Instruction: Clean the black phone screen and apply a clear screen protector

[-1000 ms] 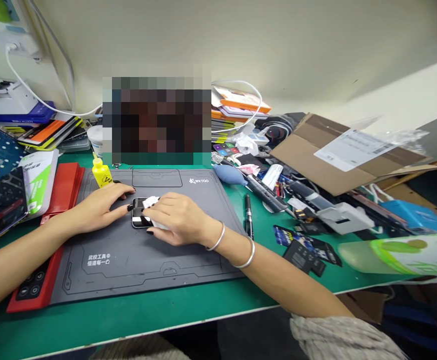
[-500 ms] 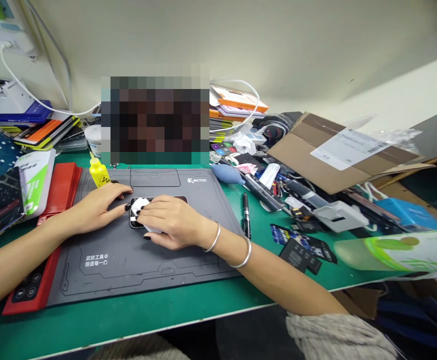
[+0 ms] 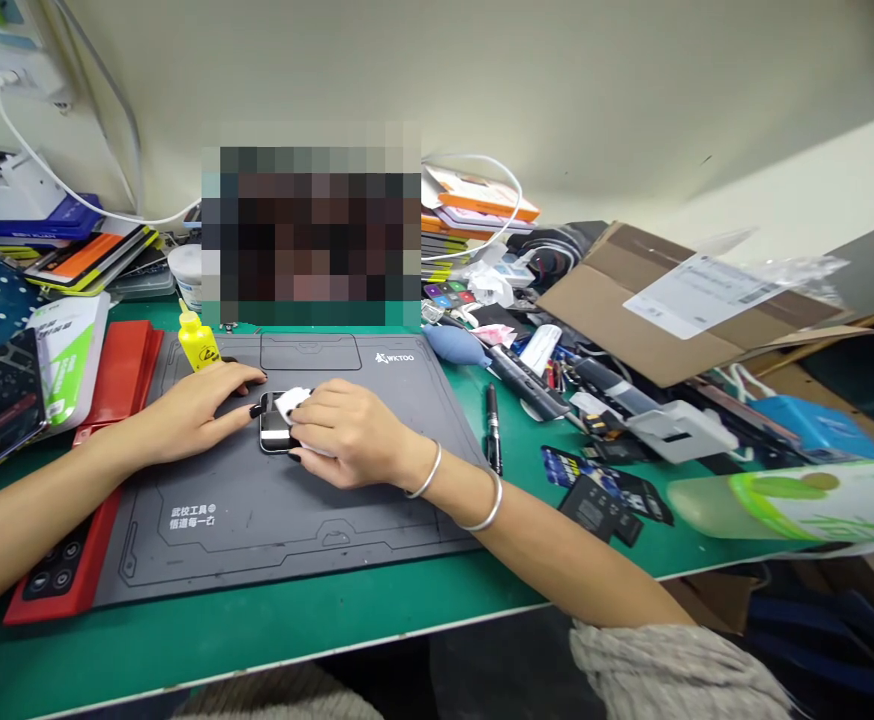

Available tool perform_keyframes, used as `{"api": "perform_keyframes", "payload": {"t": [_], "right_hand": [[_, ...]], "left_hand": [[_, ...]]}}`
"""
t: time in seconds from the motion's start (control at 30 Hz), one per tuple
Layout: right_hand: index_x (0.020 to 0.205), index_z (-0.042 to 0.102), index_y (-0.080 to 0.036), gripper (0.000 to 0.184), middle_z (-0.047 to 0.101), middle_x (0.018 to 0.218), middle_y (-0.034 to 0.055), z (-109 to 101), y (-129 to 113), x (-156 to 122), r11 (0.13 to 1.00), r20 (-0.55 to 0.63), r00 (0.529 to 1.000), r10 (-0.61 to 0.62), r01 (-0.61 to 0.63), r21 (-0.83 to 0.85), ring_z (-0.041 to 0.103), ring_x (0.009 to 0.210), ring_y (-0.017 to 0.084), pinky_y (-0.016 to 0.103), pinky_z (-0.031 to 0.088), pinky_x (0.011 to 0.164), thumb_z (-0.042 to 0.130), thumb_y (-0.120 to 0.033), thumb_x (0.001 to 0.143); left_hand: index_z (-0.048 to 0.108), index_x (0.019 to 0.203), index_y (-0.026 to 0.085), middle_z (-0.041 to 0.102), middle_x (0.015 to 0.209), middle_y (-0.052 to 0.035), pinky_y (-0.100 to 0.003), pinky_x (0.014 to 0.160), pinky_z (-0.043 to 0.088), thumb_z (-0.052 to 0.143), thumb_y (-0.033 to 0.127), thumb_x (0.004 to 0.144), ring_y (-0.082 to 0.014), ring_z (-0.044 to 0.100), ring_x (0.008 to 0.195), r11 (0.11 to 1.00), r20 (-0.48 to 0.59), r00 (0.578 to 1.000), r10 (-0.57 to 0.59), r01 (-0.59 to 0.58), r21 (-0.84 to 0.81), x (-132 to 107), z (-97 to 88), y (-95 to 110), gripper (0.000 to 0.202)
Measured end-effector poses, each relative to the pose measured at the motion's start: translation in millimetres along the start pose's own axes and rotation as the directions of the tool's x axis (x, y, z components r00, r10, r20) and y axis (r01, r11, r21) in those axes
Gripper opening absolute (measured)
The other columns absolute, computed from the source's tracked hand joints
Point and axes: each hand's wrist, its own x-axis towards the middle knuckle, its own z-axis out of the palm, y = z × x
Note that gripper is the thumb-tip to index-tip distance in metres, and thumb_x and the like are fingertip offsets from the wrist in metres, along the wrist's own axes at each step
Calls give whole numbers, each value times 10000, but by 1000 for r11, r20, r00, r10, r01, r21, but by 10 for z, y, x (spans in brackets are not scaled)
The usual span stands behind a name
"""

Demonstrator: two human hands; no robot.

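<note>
A smartphone with a dark, shiny screen lies flat on the grey work mat. My right hand is closed on a crumpled white tissue and rests over the phone, covering its right part. Only the phone's left end shows past my fingers. At that end, the thumb of my left hand reaches the phone's edge. The other left fingers are stretched out on the mat, apart from the thumb. Just behind my left hand stands a yellow dropper bottle.
Along the left side of the mat lies a red tool with buttons. A pen, a blue air blower and cluttered tools lie to the right. Behind them tilts an open cardboard box. A green-and-white cup sits at the right edge.
My right hand has slid the tissue slightly to the right across the phone, baring more of the screen's left end. My left hand has stayed in place.
</note>
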Motion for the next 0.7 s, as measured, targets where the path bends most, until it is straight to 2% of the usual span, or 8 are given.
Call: {"api": "perform_keyframes", "payload": {"t": [0.07,0.13,0.2,0.27,0.37,0.53,0.6,0.7], "right_hand": [[1003,708,-121,248,761,1067,99,1,-21,33,996,19,997,-69,68,57,661,1027,222,369,457,882,489,-233,972],[1126,672,-104,270,732,1193,121,11,-32,55,997,38,998,-55,52,64,631,1140,227,381,443,959,475,-209,975],[1177,649,-97,293,742,1154,130,20,-31,56,999,44,999,33,-34,25,649,1078,229,389,456,931,453,-192,981],[1197,641,-85,316,762,975,114,19,-23,38,993,30,993,117,-116,-33,668,895,228,383,474,803,433,-162,973],[1206,640,-81,343,745,844,90,8,-12,3,993,14,994,108,-107,-40,640,750,221,364,441,659,440,-122,931],[1266,601,-123,395,731,1207,117,33,-26,8,991,79,997,-21,10,133,634,1150,209,377,461,928,443,-61,909],[1275,591,-127,392,709,1268,121,52,-30,24,992,93,995,17,-29,125,604,1224,208,396,427,1007,430,-56,925],[1223,613,-115,314,725,1208,141,52,-21,29,985,75,988,135,-142,94,641,1117,238,421,434,972,467,-118,946]], "left_hand": [[522,1315,144,633,1267,-148,-454,1000,479,409,481,953,-284,604,1100,1000,-3,1000,11,-11,-2,-3,4,-6,508],[528,1311,142,634,1270,-147,-451,1008,474,410,482,957,-283,600,1115,1000,-3,1000,17,-17,-6,-5,6,-9,504],[527,1318,136,628,1285,-150,-454,1023,467,410,481,957,-287,593,1141,1000,-1,1000,11,-11,-5,-7,8,-8,512],[522,1330,127,621,1298,-157,-463,1030,465,410,484,953,-293,592,1149,1000,0,1000,-2,2,-2,-7,10,-6,531],[519,1334,122,618,1301,-164,-471,1031,466,399,490,952,-295,595,1143,1000,3,1000,-9,9,1,-5,11,-5,544],[524,1321,137,626,1288,-157,-461,1019,473,398,502,956,-289,600,1126,1000,-3,1000,2,-2,-4,-4,4,1,532],[530,1311,139,637,1257,-151,-460,1007,479,400,508,955,-289,603,1109,1000,-2,1000,6,-6,-7,-2,2,6,529],[518,1323,144,630,1273,-150,-465,1015,476,401,495,952,-290,596,1125,1000,1,1000,1,-1,-4,-1,2,7,524]]}}
